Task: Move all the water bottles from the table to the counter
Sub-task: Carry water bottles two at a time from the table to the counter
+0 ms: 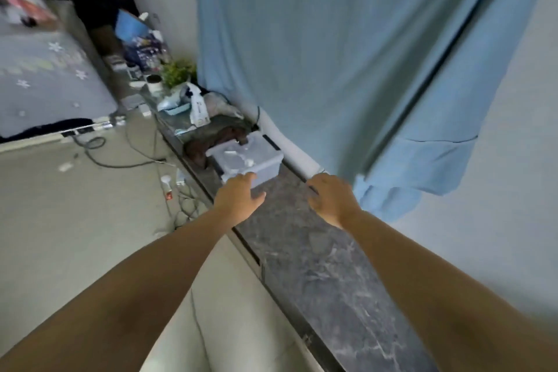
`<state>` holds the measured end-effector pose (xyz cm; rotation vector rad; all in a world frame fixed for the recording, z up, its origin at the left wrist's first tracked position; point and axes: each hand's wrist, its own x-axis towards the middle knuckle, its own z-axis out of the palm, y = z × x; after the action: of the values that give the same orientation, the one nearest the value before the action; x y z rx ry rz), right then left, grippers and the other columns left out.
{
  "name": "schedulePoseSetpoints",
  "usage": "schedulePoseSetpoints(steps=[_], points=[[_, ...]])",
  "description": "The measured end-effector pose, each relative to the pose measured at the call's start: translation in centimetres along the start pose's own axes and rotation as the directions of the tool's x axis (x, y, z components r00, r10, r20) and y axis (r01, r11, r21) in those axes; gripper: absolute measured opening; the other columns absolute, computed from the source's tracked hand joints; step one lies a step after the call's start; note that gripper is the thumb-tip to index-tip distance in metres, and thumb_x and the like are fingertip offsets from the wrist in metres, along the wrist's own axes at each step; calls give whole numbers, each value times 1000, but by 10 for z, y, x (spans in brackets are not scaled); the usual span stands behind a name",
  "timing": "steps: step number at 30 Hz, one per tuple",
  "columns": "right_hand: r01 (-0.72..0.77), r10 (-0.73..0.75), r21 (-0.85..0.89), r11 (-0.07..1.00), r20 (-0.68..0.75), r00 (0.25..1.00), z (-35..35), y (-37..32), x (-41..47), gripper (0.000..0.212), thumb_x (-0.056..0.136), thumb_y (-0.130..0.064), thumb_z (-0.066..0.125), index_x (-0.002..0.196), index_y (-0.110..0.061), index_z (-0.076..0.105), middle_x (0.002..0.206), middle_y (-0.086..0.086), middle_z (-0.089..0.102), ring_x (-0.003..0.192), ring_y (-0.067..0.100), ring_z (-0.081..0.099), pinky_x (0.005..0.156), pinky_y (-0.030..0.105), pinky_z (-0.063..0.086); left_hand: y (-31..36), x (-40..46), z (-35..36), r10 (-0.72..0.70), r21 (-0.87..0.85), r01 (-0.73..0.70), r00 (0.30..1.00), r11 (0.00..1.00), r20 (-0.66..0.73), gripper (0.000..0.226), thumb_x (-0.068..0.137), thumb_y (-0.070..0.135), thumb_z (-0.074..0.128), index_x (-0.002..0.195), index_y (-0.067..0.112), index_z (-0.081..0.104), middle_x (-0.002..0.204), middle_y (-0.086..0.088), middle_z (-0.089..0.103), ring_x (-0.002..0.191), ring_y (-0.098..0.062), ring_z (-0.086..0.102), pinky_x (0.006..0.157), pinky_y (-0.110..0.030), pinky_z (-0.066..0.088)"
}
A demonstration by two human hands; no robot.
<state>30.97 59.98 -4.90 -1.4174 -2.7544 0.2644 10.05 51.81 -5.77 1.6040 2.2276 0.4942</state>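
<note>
Counter (314, 254) of dark grey marble-patterned stone lies under both empty hands, left hand (238, 196) and right hand (330, 198), fingers loosely spread, near a translucent plastic box (256, 160).

I have only the one view, from the camera on my head, looking forward and steeply down along the grey marbled counter (317, 266), which runs from 5 o'clock near me up toward 11 o'clock. The wide lens bends the edges, so the blue curtain (332, 54) leans across the top from 12 to 3 o'clock and the floor (75, 220) spreads away at 9 o'clock. My forearms come in from the bottom corners, and my left hand (238, 193) and right hand (330, 198) sit close to mid-frame, near enough to fill much of the lower half. The far clutter around 11 o'clock is small and blurred.
</note>
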Motion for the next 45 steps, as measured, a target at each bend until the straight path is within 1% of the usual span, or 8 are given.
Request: schedulePoseSetpoints(steps=[4, 9, 14, 20, 29, 34, 38, 45], points=[[158, -159, 19, 987, 53, 986, 19, -128, 32, 41, 97, -31, 48, 136, -20, 50, 141, 2, 51, 128, 26, 49, 105, 40, 39, -108, -47, -63, -175, 5, 176, 980, 984, -89, 47, 93, 36, 57, 134, 15, 50, 128, -13, 58, 120, -31, 54, 95, -38, 44], [329, -327, -16, 944, 87, 941, 39, -271, 58, 32, 96, -34, 47, 122, -17, 57, 130, 6, 55, 123, 28, 51, 98, 40, 39, -219, -101, -129, -334, 30, 344, 925, 938, -181, 48, 94, 41, 54, 134, 16, 48, 131, -12, 54, 123, -31, 49, 99, -40, 42], [518, -513, 3, 855, 154, 845, 56, -404, 81, 40, 96, -38, 47, 130, -19, 54, 134, 5, 54, 124, 26, 50, 100, 34, 39, -320, -165, -179, -506, -51, 513, 818, 857, -274, 52, 94, 46, 53, 137, 16, 47, 134, -11, 53, 124, -29, 49, 98, -40, 42], [653, -639, 16, 757, 231, 734, 77, -538, 106, 43, 97, -41, 44, 135, -22, 49, 138, 5, 49, 127, 26, 46, 106, 41, 35, -415, -217, -219, -693, -169, 680, 650, 714, -312, 54, 94, 54, 48, 134, 18, 48, 133, -9, 54, 124, -28, 50, 100, -41, 42], [780, -754, 9, 626, 263, 602, 99, -677, 203, 44, 98, -40, 42, 138, -22, 47, 138, 5, 50, 125, 25, 48, 105, 41, 36, -535, -199, -288, -789, -236, 767, 505, 596, -351, 54, 94, 54, 47, 135, 18, 48, 137, -8, 52, 125, -29, 50, 101, -43, 45], [808, -786, 40, 588, 261, 560, 97, -765, 297, 43, 98, -39, 42, 137, -22, 47, 136, 5, 50, 125, 25, 47, 103, 39, 39, -606, -151, -342, -837, -309, 793, 416, 526, -356, 56, 94, 55, 47, 137, 19, 47, 140, -7, 51, 125, -29, 51, 98, -42, 49], [828, -802, 42, 559, 282, 527, 100, -821, 341, 41, 99, -36, 42, 136, -21, 47, 136, 7, 50, 125, 26, 48, 102, 38, 39, -647, -129, -369, -858, -348, 800, 371, 489, -354, 56, 94, 53, 48, 138, 19, 46, 141, -8, 50, 129, -28, 48, 104, -44, 44], [899, -867, 54, 434, 297, 400, 123, -944, 399, 41, 99, -35, 41, 137, -20, 47, 139, 6, 49, 126, 27, 48, 104, 39, 38, -759, -110, -417, -912, -431, 818, 256, 382, -321, 56, 93, 52, 51, 138, 17, 47, 140, -9, 50, 126, -29, 51, 104, -43, 46]])
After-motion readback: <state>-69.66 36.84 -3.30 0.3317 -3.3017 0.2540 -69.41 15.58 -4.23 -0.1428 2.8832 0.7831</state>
